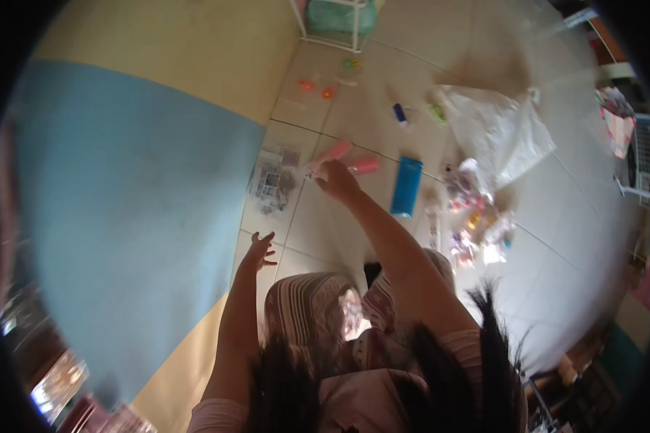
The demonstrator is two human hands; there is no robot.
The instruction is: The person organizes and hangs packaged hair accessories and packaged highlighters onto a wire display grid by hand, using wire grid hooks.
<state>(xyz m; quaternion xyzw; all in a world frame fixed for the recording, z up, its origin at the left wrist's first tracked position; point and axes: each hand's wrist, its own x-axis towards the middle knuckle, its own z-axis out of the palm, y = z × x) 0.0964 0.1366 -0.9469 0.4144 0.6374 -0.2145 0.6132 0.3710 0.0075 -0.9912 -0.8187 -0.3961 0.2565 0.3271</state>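
Observation:
My left hand [262,252] hovers above the floor tiles near the wall, fingers spread and holding nothing. Below a cluster of small clear packets [273,182], it does not touch them. Stretched further forward, my right hand [337,182] has its fingers bent together beside a pink elongated item [334,151]. A small pale thing [310,173] shows at its fingertips, too blurred to name. Just right of that hand lies a second pink item [363,166]. A flat blue rectangular pack [407,187] is on the floor further right.
A blue and cream wall [144,159] bounds the left. A clear plastic bag [498,133] and several small colourful packets [477,216] lie to the right. Orange items [318,89] and a dark blue item [399,112] are further ahead. A white rack [330,45] stands at the top.

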